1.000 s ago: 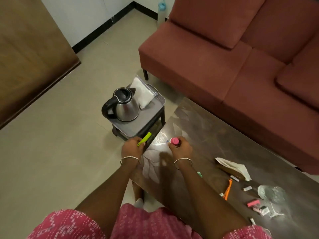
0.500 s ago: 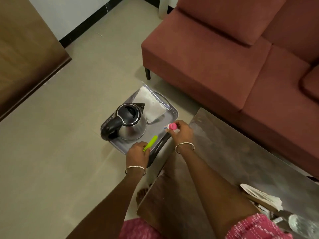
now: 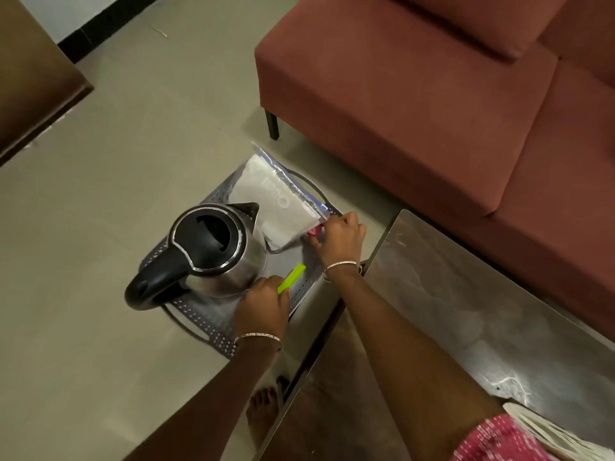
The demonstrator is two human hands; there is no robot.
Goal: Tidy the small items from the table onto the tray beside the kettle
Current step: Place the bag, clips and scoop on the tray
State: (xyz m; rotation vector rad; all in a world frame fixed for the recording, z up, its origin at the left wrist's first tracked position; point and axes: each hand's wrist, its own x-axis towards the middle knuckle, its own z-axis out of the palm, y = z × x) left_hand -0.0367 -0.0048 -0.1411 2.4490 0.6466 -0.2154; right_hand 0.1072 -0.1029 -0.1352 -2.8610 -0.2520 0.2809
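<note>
On the low tray (image 3: 199, 322) beside the tabletop (image 3: 466, 311): a steel kettle (image 3: 213, 247) with black lid and handle stands upright on the left half, handle toward the near-left corner. A clear plastic bag (image 3: 276, 204) with white contents lies flat on the far-right part, one corner just beside the kettle's spout. The tray is perforated metal and sits lower than the tabletop, close to its left end.

Left hand (image 3: 263, 304): fingers curled round a lime-green stick (image 3: 292, 278). The upper end of the stick juts from the fist, tilted up and to the right. The hand is over the near-right part of the tray, its knuckles just beside the kettle's base. Cannot tell whether the stick touches the tray.

Right hand (image 3: 339, 237): fingers curled down on a small pink item (image 3: 314, 231), mostly hidden, with only a pink edge showing under the fingers. The hand is at the tray's right edge, touching or nearly touching the near corner of the bag. Cannot tell whether the item rests on the tray.

The hands are apart, with bare tray between them. There is a thin bangle on each wrist.

Surroundings: a red-brown sofa (image 3: 432, 94) behind the tray and tabletop, and a beige tiled floor (image 3: 116, 161). A bare foot (image 3: 263, 414) is on the floor beside the tabletop's edge. White paper (image 3: 549, 434) lies on the tabletop at the lower right, partly cut off.
</note>
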